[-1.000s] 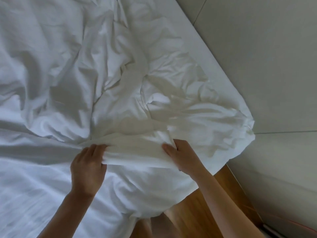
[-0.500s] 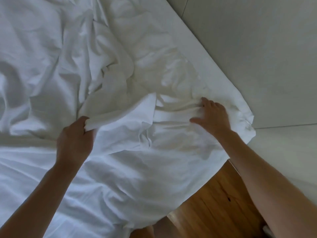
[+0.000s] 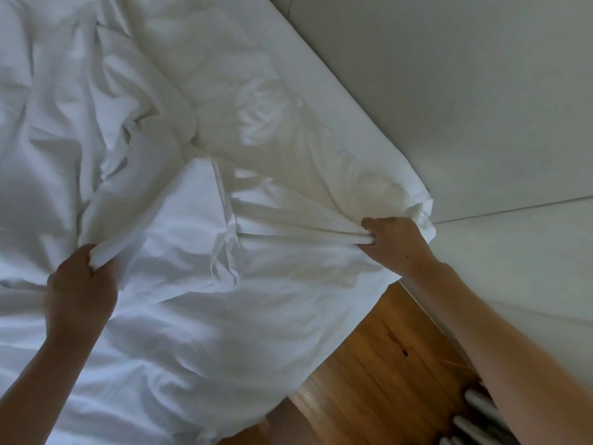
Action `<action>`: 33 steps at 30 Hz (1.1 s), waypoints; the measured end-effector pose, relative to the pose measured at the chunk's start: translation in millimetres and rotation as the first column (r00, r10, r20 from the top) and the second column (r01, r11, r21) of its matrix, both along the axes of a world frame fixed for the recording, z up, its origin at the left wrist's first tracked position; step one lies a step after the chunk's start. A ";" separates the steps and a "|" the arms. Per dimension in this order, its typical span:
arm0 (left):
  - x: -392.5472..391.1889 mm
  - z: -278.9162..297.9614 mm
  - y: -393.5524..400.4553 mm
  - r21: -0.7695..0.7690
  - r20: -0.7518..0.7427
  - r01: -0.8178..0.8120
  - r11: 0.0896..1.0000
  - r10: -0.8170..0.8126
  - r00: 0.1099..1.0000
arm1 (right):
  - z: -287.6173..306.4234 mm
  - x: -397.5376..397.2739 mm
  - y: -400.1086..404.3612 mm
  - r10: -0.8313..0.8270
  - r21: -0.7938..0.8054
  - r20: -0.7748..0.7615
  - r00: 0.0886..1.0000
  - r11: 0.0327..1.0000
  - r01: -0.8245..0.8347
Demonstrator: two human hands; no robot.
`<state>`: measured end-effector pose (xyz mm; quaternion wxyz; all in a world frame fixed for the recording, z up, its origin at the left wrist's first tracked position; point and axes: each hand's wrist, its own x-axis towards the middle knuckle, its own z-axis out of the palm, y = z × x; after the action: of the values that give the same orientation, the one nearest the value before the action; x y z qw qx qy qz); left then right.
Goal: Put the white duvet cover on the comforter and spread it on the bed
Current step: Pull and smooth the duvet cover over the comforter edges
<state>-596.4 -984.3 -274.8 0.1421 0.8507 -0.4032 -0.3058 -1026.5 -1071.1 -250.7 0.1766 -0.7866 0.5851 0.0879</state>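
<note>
The white duvet cover [image 3: 179, 252] lies crumpled over the bed, filling the left and middle of the view. A creamier, thicker layer, likely the comforter [image 3: 288, 162], shows near the bed's right corner. My left hand [image 3: 80, 284] grips a bunched fold of the cover at the lower left. My right hand [image 3: 394, 242] grips gathered folds of fabric close to the bed's corner, next to the wall. The fabric is stretched between the two hands.
A pale wall [image 3: 465, 107] runs along the bed's right side. Wooden floor [image 3: 378, 364] shows at the lower right beyond the bed corner. White rounded objects [image 3: 475, 422] lie on the floor by the bottom edge.
My hands have moved apart: the left stays low at the left with its fold, the right went out to the bed corner and took hold of the fabric there.
</note>
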 end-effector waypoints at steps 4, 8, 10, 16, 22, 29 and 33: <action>3.0 -10.8 4.8 0.023 -0.020 -0.026 0.999 0.026 0.999 | 21.6 -37.4 -7.5 -0.127 0.249 -0.312 0.941 0.946 0.210; 25.9 -51.2 16.0 0.058 -0.055 -0.033 0.998 0.036 0.998 | 43.5 -74.5 -18.8 -0.253 0.126 -0.388 0.886 0.938 0.323; 27.8 -54.7 19.8 0.042 0.009 0.013 0.999 -0.013 1.000 | 47.8 -80.3 -21.6 -0.364 -0.071 -0.297 0.883 0.930 0.360; -24.2 21.9 -2.8 -0.079 0.032 0.042 0.996 -0.039 0.999 | 3.1 -47.9 -19.5 -0.427 -0.109 -0.472 0.772 0.897 0.429; -24.9 24.2 5.2 -0.146 0.067 0.155 0.977 -0.146 0.987 | 8.6 114.1 11.2 -0.327 0.186 0.446 0.833 0.945 0.271; -1.2 37.1 26.7 -0.342 0.120 0.363 0.867 -0.343 0.932 | 6.8 259.9 18.6 0.307 0.036 0.364 0.879 0.939 -0.343; 23.5 54.2 12.5 -0.485 0.080 0.279 0.829 -0.276 0.958 | -0.6 326.6 25.6 0.368 0.105 0.448 0.815 0.884 -0.456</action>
<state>-573.0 -971.8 -220.7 0.3063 0.7200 -0.5871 -0.2076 -699.9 -1045.5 -251.3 0.3542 -0.8725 0.3362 0.0155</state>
